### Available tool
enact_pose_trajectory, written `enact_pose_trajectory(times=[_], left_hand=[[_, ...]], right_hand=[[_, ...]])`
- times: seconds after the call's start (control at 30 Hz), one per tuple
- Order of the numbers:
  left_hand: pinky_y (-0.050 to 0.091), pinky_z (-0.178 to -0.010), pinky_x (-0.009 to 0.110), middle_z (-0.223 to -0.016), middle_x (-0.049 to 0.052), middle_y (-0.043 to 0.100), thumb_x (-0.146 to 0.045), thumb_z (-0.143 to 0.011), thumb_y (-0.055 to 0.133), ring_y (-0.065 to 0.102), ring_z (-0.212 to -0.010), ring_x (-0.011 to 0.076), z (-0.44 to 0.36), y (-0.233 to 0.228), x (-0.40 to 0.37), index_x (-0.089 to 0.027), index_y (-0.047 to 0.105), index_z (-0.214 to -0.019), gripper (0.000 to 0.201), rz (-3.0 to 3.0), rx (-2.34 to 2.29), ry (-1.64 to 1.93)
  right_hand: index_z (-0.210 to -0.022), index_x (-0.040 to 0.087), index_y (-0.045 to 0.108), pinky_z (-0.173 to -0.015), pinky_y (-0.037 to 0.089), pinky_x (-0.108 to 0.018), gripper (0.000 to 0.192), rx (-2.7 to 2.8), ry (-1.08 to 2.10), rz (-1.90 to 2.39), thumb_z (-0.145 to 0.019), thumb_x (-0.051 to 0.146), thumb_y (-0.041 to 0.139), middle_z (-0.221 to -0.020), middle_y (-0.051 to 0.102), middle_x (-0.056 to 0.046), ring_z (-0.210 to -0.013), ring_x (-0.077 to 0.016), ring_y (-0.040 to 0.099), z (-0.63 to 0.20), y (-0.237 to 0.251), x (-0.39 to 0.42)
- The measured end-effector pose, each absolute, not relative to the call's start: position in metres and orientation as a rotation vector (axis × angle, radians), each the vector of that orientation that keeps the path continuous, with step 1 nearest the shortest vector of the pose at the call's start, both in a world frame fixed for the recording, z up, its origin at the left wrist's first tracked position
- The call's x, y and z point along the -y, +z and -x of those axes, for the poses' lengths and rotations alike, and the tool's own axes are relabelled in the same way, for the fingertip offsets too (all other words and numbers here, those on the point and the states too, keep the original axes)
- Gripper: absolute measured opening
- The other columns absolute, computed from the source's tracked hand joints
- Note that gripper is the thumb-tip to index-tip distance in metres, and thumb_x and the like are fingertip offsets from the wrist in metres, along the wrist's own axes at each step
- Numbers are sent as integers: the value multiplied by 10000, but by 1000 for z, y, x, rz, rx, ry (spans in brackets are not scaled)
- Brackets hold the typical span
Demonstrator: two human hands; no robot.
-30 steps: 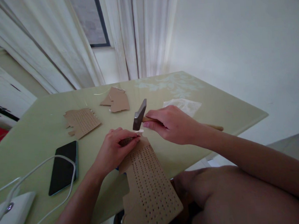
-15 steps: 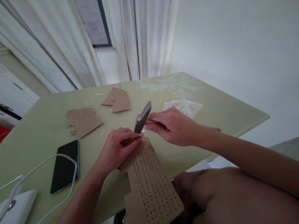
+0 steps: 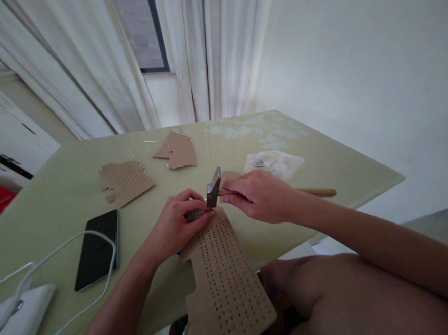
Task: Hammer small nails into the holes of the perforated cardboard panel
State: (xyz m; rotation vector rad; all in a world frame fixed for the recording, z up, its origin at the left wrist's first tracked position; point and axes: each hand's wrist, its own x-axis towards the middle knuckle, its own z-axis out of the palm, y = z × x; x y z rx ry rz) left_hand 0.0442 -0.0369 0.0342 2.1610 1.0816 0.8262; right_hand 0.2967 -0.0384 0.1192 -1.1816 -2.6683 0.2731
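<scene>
My right hand grips a hammer by its wooden handle, close to the metal head. The handle's end sticks out behind the wrist. The hammer head is down at the fingertips of my left hand, which pinches something too small to make out. Under those fingers lies a long piece of brown cardboard, punched with rows of small holes. Its near end reaches past the table edge above my lap. A bit of blue shows beneath its left side.
On the pale green table lie a perforated cardboard scrap, torn plain cardboard pieces and a clear plastic bag. A black phone is at left, with a white cable crossing it, near a white power strip.
The hammer head has come down to my left fingertips, and its handle now shows more behind my right wrist. My left hand has stayed nearly still on the cardboard.
</scene>
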Motion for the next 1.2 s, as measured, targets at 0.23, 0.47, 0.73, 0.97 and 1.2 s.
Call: enact_pose_trajectory(times=[0.23, 0.47, 0.73, 0.97, 1.2], left_hand=[[518, -965, 424, -1192, 66, 731, -579, -848, 883, 694, -1075, 277, -44, 34, 39, -295, 838, -1130, 403, -2282, -1173, 770], [488, -999, 451, -1241, 63, 710, -596, -855, 871, 677, -1130, 302, -44, 34, 42, -296, 822, -1166, 435, -2319, -1228, 748], [466, -1029, 478, -1249, 57, 705, -589, -887, 844, 673, -1147, 305, -44, 33, 41, -326, 815, -1207, 415, -2327, -1215, 734], [463, -1038, 507, -1269, 54, 693, -627, -880, 840, 668, -1159, 307, -45, 31, 41, -324, 794, -1244, 476, -2339, -1238, 727], [484, -1043, 508, -1241, 60, 714, -625, -879, 841, 678, -1151, 303, -46, 30, 42, -321, 803, -1247, 478, -2333, -1233, 759]], right_hand=[[-1026, 161, 763, -710, 337, -317, 311, 2672, 329, 1156, -1132, 364, 552, -898, 773, -82, -781, -200, 648, -297, 115, 38], [-1093, 162, 767, -753, 369, -319, 297, 2673, 344, 1119, -1137, 355, 546, -1001, 785, -102, -870, -216, 668, -297, 115, 38], [-963, 168, 757, -688, 312, -319, 323, 2800, 264, 1225, -1124, 373, 567, -867, 752, -76, -749, -193, 606, -295, 109, 36], [-1020, 148, 762, -721, 345, -311, 295, 2747, 289, 1190, -1131, 346, 573, -922, 763, -86, -807, -201, 623, -300, 111, 34], [-1009, 160, 758, -720, 348, -322, 324, 2797, 298, 1268, -1135, 379, 554, -921, 775, -90, -804, -212, 655, -303, 111, 33]])
